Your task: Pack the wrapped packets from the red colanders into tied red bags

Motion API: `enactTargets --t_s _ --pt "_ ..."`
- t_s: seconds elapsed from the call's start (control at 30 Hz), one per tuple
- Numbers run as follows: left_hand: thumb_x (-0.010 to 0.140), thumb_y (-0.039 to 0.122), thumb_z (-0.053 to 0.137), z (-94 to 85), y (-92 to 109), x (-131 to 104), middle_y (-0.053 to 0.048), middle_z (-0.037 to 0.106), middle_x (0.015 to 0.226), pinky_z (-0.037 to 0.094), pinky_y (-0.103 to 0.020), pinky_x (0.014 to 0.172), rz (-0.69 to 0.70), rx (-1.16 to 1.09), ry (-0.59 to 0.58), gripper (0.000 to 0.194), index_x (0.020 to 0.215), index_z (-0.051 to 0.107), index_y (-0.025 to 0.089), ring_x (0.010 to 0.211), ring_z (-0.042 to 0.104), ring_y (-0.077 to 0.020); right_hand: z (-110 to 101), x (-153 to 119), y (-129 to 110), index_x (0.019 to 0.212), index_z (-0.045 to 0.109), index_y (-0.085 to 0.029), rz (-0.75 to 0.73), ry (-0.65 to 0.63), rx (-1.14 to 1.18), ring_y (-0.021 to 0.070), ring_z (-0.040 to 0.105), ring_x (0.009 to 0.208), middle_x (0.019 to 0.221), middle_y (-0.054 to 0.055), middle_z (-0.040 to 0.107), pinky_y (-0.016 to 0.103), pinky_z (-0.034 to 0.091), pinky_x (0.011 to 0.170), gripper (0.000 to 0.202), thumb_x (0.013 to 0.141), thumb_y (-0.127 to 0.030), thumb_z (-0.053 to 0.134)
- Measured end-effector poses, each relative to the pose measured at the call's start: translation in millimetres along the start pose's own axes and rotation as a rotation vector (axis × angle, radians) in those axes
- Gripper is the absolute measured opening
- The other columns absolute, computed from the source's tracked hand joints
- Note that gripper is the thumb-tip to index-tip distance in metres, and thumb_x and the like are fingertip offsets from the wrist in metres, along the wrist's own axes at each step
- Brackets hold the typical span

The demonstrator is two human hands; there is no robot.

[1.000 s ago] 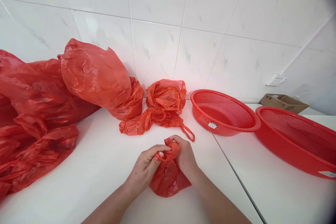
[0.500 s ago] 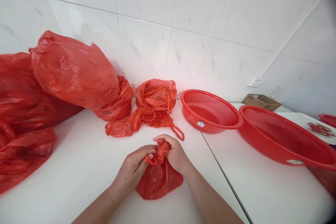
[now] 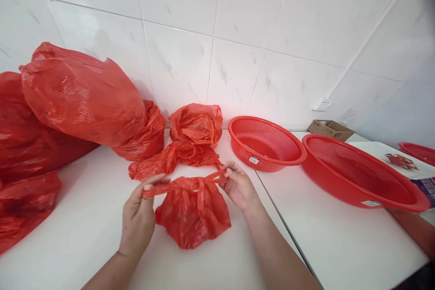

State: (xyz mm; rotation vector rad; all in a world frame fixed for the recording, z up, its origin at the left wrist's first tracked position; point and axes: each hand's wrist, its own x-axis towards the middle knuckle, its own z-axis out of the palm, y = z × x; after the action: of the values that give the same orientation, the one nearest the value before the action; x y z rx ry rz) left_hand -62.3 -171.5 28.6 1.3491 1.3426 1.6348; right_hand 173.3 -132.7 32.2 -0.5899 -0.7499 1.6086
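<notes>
A small red plastic bag (image 3: 193, 217) hangs or rests just above the white table, its top stretched sideways between my hands. My left hand (image 3: 140, 217) pinches one handle at the bag's left, thumb on top. On the right, my right hand (image 3: 238, 184) grips the other handle between thumb and fingers. The bag's contents cannot be made out. Right behind it lies a crumpled red bag (image 3: 173, 156), and a bundled red bag (image 3: 197, 124) sits against the wall.
Large filled red bags (image 3: 84, 95) are piled at the left. A red perforated basin (image 3: 268, 142) and a larger one (image 3: 360, 172) stand at the right, with a cardboard box (image 3: 331, 130) behind. Another person's arm (image 3: 413, 229) shows at the right edge.
My hands have moved apart, pulling the bag's handles out to both sides; its gathered, twisted top is now spread wide. The view has shifted slightly to the right.
</notes>
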Motion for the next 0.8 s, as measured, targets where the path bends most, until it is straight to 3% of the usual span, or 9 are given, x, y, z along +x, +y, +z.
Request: enactTargets --t_s 0.13,0.27,0.37,0.53,0.63,0.7,0.8 --pt "0.088 0.041 0.047 -6.1 -0.7 8.9 -0.001 0.063 0.089 0.047 -0.032 0.085 -0.041 -0.137 0.170 0.025 0.084 0.062 0.021 0.082 0.059 -0.0162 -21.9 6.5 -15.4 0.075 0.053 -0.021 -0.012 0.135 0.132 0.0054 0.040 0.049 0.056 -0.009 0.043 0.016 0.033 0.047 0.021 0.062 -0.011 0.066" --pt "0.087 0.033 0.049 -5.6 -1.8 10.5 0.002 0.060 0.071 0.049 -0.029 0.072 -0.072 -0.227 0.158 0.019 0.078 0.060 0.020 0.068 0.055 -0.0135 -31.8 8.5 -18.5 0.071 0.050 -0.020 0.054 0.212 0.129 0.0052 0.031 0.044 0.051 -0.010 0.037 0.016 0.026 0.041 0.023 0.057 -0.008 0.064" --pt "0.085 0.030 0.051 -3.5 -1.7 8.8 0.002 0.059 0.065 0.049 -0.028 0.068 -0.135 -0.307 0.125 0.015 0.080 0.060 0.020 0.064 0.055 -0.0132 -31.2 7.7 -17.0 0.072 0.052 -0.020 0.030 0.204 0.113 0.0055 0.034 0.044 0.050 -0.010 0.039 0.017 0.030 0.043 0.021 0.058 -0.009 0.064" --pt "0.083 0.038 0.054 -1.4 -6.4 9.5 -0.002 0.065 0.079 0.051 -0.033 0.074 -0.234 -0.383 0.021 0.021 0.091 0.061 0.020 0.074 0.061 -0.0164 -31.2 8.5 -14.8 0.093 0.057 -0.023 -0.076 0.167 0.008 0.0100 0.057 0.068 0.076 -0.003 0.061 0.023 0.045 0.063 0.026 0.068 -0.020 0.066" --pt "0.079 0.041 0.060 2.4 -8.6 8.7 -0.006 0.064 0.105 0.050 -0.036 0.082 -0.240 -0.271 -0.077 0.037 0.112 0.056 0.024 0.098 0.061 -0.0221 -33.5 11.2 -9.3 0.104 0.055 -0.023 -0.059 0.169 -0.118 0.0127 0.061 0.080 0.092 0.001 0.065 0.025 0.046 0.069 0.032 0.074 -0.027 0.066" --pt "0.079 0.045 0.060 5.5 -8.6 6.7 -0.010 0.053 0.128 0.047 -0.039 0.090 -0.201 -0.194 -0.193 0.057 0.130 0.043 0.026 0.118 0.051 -0.0269 -31.8 11.5 -2.7 0.108 0.056 -0.022 -0.004 0.147 -0.219 0.0147 0.062 0.082 0.095 0.004 0.066 0.027 0.047 0.070 0.034 0.078 -0.036 0.065" --pt "0.077 0.051 0.060 8.0 -9.0 3.5 -0.013 0.036 0.145 0.042 -0.046 0.098 -0.136 -0.056 -0.396 0.074 0.140 0.030 0.025 0.129 0.040 -0.0324 -20.5 7.3 8.2 0.112 0.059 -0.020 0.053 0.011 -0.373 0.0189 0.062 0.088 0.102 0.008 0.066 0.035 0.048 0.080 0.043 0.082 -0.051 0.057"
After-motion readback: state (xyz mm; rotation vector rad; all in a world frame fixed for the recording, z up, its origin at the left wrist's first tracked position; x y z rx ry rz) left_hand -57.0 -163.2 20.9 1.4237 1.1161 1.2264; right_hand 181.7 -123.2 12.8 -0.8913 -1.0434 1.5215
